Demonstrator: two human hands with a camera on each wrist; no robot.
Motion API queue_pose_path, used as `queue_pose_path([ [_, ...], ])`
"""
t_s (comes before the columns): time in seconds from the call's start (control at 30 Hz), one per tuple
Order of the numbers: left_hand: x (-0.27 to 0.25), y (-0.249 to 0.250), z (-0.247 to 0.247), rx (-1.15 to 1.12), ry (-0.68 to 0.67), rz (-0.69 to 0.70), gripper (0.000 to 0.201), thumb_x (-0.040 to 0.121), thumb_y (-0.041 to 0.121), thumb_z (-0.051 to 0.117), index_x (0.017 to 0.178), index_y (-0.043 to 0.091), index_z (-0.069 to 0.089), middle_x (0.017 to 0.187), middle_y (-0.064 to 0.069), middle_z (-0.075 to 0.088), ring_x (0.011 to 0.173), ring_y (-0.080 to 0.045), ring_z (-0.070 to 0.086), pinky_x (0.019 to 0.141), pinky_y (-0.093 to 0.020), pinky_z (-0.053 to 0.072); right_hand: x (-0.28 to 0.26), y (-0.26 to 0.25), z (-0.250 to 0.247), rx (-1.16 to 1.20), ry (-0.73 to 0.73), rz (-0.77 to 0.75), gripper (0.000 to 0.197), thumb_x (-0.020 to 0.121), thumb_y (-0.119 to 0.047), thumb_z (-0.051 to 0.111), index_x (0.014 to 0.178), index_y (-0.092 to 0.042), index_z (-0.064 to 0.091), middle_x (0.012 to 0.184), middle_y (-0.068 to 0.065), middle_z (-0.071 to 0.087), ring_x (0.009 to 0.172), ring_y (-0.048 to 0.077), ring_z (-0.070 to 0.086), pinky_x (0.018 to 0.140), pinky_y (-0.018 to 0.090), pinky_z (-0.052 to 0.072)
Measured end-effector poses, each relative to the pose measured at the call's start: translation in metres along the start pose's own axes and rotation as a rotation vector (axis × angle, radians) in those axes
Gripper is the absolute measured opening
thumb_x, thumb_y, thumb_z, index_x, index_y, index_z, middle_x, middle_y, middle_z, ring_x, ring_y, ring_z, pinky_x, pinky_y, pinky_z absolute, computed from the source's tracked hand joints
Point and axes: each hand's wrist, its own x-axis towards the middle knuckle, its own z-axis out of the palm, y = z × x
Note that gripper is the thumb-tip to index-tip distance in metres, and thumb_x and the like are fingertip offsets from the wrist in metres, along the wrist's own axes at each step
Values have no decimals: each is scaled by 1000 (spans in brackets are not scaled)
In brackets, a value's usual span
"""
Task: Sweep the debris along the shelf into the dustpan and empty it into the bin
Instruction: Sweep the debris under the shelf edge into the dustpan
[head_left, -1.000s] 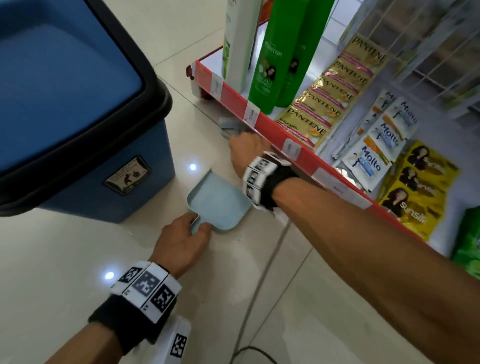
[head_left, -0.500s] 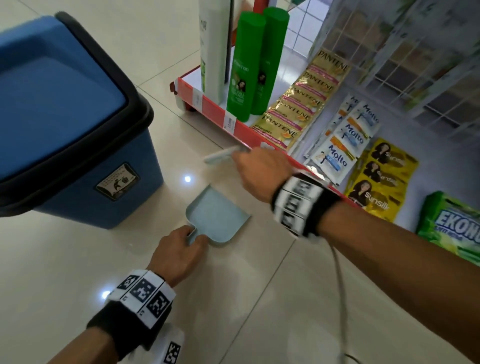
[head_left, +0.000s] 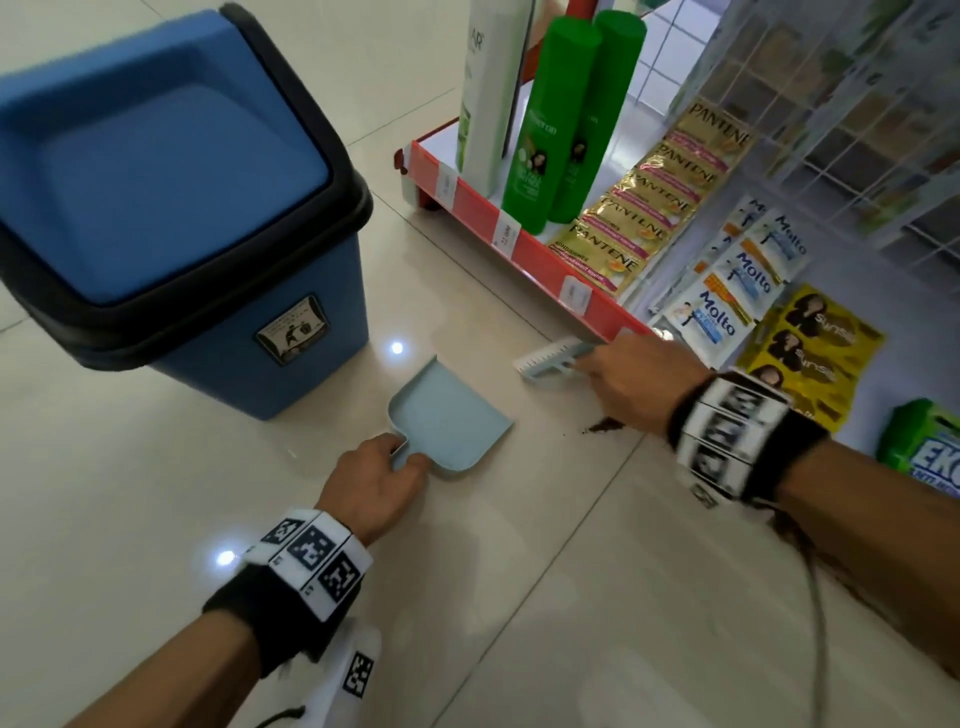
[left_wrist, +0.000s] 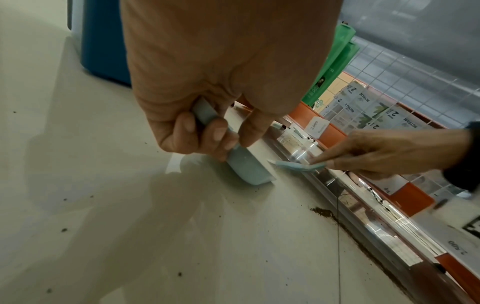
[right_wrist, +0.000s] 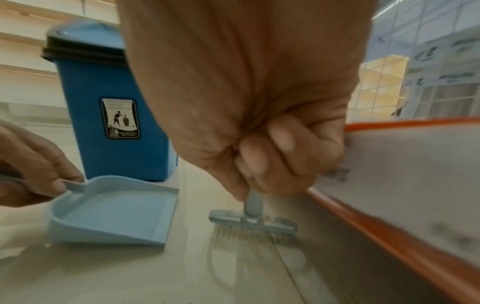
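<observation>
A pale blue dustpan (head_left: 449, 421) lies flat on the tiled floor, its mouth facing the shelf. My left hand (head_left: 376, 475) grips its short handle (left_wrist: 207, 115). My right hand (head_left: 634, 379) grips the handle of a small pale blue brush (head_left: 553, 358), whose head (right_wrist: 253, 223) hangs just above the floor beside the red shelf edge (head_left: 535, 254). Dark brown debris (head_left: 602, 427) lies on the floor under my right wrist and runs along the shelf base (left_wrist: 345, 224). The blue bin (head_left: 171, 208) with a black rim stands behind the dustpan (right_wrist: 114, 207), lid closed.
Green shampoo bottles (head_left: 561, 119), gold sachet strips (head_left: 649, 197) and other packets (head_left: 737, 280) fill the low shelf. A white wire rack (head_left: 841, 119) hangs above. A thin cable (head_left: 815, 597) trails from my right wrist. Small dark specks (left_wrist: 63, 229) dot the floor tiles.
My right hand drew the brush back along the shelf edge toward me, away from the shelf's far end. The dustpan and left hand stayed in place. The debris pile has come into view.
</observation>
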Motion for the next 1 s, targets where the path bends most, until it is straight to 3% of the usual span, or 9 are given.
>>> queue_pose_path([
  [0.1, -2, 2, 5, 5, 2, 24, 42, 95, 39, 48, 117, 6, 61, 114, -14, 67, 103, -31, 60, 78, -31, 42, -22, 7, -5, 8, 123, -48, 27, 104, -27, 38, 110, -19, 62, 80, -3, 53, 68, 15, 53, 56, 28, 44],
  [0.23, -6, 5, 11, 22, -8, 71, 31, 95, 38, 49, 99, 10, 61, 97, -11, 67, 87, -28, 61, 69, -29, 38, -7, -14, -20, 234, 307, -62, 29, 105, -28, 33, 100, -14, 59, 72, 1, 57, 59, 18, 54, 49, 27, 38],
  [0.37, -13, 4, 9, 36, -4, 78, 37, 95, 39, 48, 106, 6, 62, 101, -15, 68, 77, -21, 52, 68, -29, 39, 30, -40, -21, 490, 359, 0, 29, 104, -20, 37, 98, -8, 62, 86, 10, 62, 83, 29, 57, 77, 43, 51],
  [0.43, -15, 2, 6, 43, -3, 61, 38, 95, 39, 48, 108, 6, 62, 103, -15, 68, 82, -26, 57, 70, -30, 40, 41, -48, -15, 584, 299, 51, 27, 101, -12, 43, 120, -7, 62, 109, 14, 66, 106, 33, 58, 94, 44, 49],
  [0.47, -16, 1, 5, 46, -7, 53, 39, 95, 39, 47, 111, 6, 61, 106, -16, 68, 87, -30, 59, 71, -30, 40, 43, -48, -10, 610, 287, 66, 32, 100, -9, 44, 129, -10, 59, 115, 15, 66, 111, 33, 57, 94, 42, 50],
  [0.6, -21, 0, 4, 44, -6, 37, 39, 95, 37, 48, 110, 4, 61, 107, -17, 67, 96, -33, 61, 70, -29, 38, 27, -29, 9, 418, 266, 73, 29, 103, -24, 43, 112, -16, 69, 80, 8, 66, 67, 24, 60, 59, 27, 45],
  [0.77, -19, 4, 4, 39, -17, 25, 40, 95, 36, 49, 114, 3, 61, 112, -17, 67, 100, -33, 60, 76, -31, 41, -27, 9, 41, 105, 93, 167, 28, 102, -31, 45, 95, -12, 64, 78, 2, 57, 75, 16, 59, 71, 27, 51],
  [0.9, -14, 11, 8, 31, -31, 44, 39, 95, 35, 50, 110, 0, 61, 110, -20, 67, 99, -36, 60, 75, -32, 41, -56, 22, 46, 121, -37, 103, 34, 104, -36, 38, 88, -15, 58, 74, -2, 55, 63, 9, 54, 52, 19, 37],
  [1.0, -11, 17, 12, 36, -44, 63, 42, 95, 35, 51, 110, -3, 60, 113, -23, 65, 102, -38, 59, 78, -35, 45, -60, 16, 42, 91, -17, 55, 24, 103, -34, 43, 97, -16, 57, 72, -6, 49, 60, 5, 47, 47, 16, 27],
])
